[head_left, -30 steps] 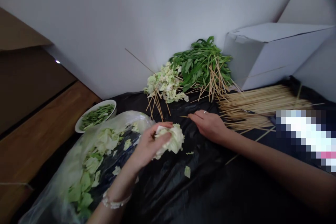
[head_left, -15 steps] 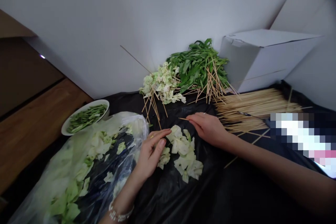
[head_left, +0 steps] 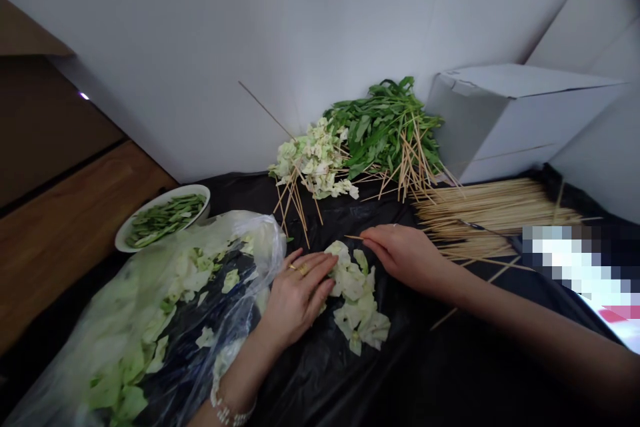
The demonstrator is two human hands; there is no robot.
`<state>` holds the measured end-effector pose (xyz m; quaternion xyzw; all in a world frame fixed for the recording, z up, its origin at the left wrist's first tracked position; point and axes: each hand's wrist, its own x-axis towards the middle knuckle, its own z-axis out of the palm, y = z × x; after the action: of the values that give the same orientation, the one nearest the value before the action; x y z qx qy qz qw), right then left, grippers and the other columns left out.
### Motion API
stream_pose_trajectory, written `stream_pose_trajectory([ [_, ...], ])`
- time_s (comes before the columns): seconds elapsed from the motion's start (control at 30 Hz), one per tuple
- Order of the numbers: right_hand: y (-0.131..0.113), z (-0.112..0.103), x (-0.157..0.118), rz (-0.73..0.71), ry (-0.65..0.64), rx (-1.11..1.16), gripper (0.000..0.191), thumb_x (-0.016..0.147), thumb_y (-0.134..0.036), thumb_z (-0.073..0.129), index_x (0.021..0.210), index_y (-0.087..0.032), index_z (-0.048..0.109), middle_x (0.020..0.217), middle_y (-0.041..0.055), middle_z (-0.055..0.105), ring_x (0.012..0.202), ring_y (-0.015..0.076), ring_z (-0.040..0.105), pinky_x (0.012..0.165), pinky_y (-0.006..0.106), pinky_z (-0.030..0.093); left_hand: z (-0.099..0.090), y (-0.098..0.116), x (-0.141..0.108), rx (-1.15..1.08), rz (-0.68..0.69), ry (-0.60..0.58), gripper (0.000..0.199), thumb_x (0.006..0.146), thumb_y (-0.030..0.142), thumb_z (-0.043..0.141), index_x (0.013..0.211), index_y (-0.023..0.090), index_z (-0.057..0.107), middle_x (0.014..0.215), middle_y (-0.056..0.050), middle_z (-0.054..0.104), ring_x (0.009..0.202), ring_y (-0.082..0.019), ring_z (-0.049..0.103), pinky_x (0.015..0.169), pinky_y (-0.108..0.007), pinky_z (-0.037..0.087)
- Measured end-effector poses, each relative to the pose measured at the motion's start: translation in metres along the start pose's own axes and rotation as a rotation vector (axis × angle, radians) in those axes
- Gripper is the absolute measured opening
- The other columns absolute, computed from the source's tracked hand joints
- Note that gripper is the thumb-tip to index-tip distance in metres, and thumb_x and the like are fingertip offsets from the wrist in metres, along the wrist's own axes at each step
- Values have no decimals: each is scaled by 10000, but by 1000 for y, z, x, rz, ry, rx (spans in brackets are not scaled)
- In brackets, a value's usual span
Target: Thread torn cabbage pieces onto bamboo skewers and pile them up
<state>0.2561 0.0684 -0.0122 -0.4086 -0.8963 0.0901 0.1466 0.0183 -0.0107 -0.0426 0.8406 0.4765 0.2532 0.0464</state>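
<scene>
My right hand (head_left: pixel 400 255) pinches a thin bamboo skewer (head_left: pixel 353 237), whose tip points left past the fingertips. Most of that skewer is hidden by the hand. My left hand (head_left: pixel 300 293) lies palm down with its fingers stretched out, fingertips touching the edge of a small pile of torn cabbage leaves (head_left: pixel 363 303) on the black plastic sheet (head_left: pixel 415 373). Part of the cabbage is covered by the left hand. To its left spreads a clear plastic bag (head_left: pixel 200 280) with more pale green cabbage pieces in it.
At the back lie skewered cabbage (head_left: pixel 317 153) and skewered leafy greens (head_left: pixel 375 123). Many loose skewers (head_left: pixel 495 210) lie at right, before a white box (head_left: pixel 545 120). A white bowl (head_left: pixel 206 210) of cut green vegetables stands left. A bright blurred object (head_left: pixel 575 267) is at far right.
My left hand has moved slightly right and turned palm down onto the cabbage edge. My right hand still pinches the skewer near the same spot. The view has shifted slightly.
</scene>
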Motion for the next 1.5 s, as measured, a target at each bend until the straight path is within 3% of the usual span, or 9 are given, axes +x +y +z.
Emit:
stream_pose_trajectory([
  [0.3, 22, 1, 34, 28, -135, -31, 294, 994, -318, 406, 1040, -224, 681, 996, 41, 729, 918, 195, 662, 750, 268, 407, 0, 6, 2, 7, 34, -40, 263, 937, 246, 535, 1168, 249, 660, 1112, -35, 751, 1024, -197, 688, 1046, -472, 389],
  [0.53, -6, 30, 54, 23, -160, -3, 318, 903, -477, 542, 875, -198, 693, 920, 74, 710, 839, 219, 651, 680, 278, 398, 2, 6, 1, -12, 35, -26, 262, 919, 221, 550, 1152, 240, 668, 1091, -34, 756, 1002, -199, 696, 1016, -459, 412],
  [0.7, -10, 33, 55, -1, -156, 79, 110, 815, -299, 654, 784, -193, 657, 862, 39, 674, 774, 170, 616, 631, 242, 361, 1, 6, 1, -36, 43, -8, 255, 911, 204, 561, 1141, 230, 667, 1067, -38, 757, 979, -203, 699, 1008, -465, 415],
  [0.8, -7, 22, 52, -12, -95, 150, 72, 863, -240, 600, 820, -187, 621, 808, 6, 646, 730, 131, 568, 631, 225, 348, 0, 6, 0, -64, 49, 120, 204, 894, 182, 593, 1072, 222, 686, 1070, -49, 751, 1005, -210, 683, 999, -446, 426],
  [0.93, -5, 2, 44, -16, 24, 255, 72, 908, -221, 552, 865, -176, 588, 761, -15, 608, 673, 109, 508, 626, 217, 339, -1, 7, -2, -170, -142, 395, 85, 840, 196, 679, 925, 203, 668, 934, -48, 728, 898, -193, 662, 818, -337, 502],
  [1.03, -8, -9, 37, -71, 81, 411, 85, 887, -213, 591, 811, -177, 581, 698, -40, 572, 615, 93, 467, 601, 210, 323, -1, 10, -3, -323, -372, 492, 271, 767, 265, 760, 992, 202, 622, 920, -41, 685, 774, -167, 629, 692, -291, 504],
  [1.17, -21, -15, 31, -157, 56, 493, 83, 877, -199, 597, 799, -175, 580, 686, -44, 558, 610, 89, 460, 589, 209, 316, -1, 17, 0, -622, -480, 425, 490, 704, 313, 796, 1135, 195, 596, 993, -55, 684, 714, -149, 622, 614, -256, 499],
  [1.33, -35, -19, 26, -205, -27, 541, 70, 887, -233, 595, 846, -176, 591, 742, -27, 595, 657, 99, 502, 615, 218, 340, -4, 22, 3, -888, -622, 232, 237, 757, 353, 743, 885, 159, 695, 710, -11, 673, 603, -128, 585, 566, -225, 465],
  [1.5, -40, -21, 21, -198, -156, 549, 156, 901, -336, 591, 871, -184, 574, 665, -52, 545, 592, 87, 456, 565, 213, 307, -8, 25, 4, -931, -632, 230, 198, 759, 328, 748, 857, 159, 717, 719, -9, 684, 627, -119, 576, 589, -210, 456],
])
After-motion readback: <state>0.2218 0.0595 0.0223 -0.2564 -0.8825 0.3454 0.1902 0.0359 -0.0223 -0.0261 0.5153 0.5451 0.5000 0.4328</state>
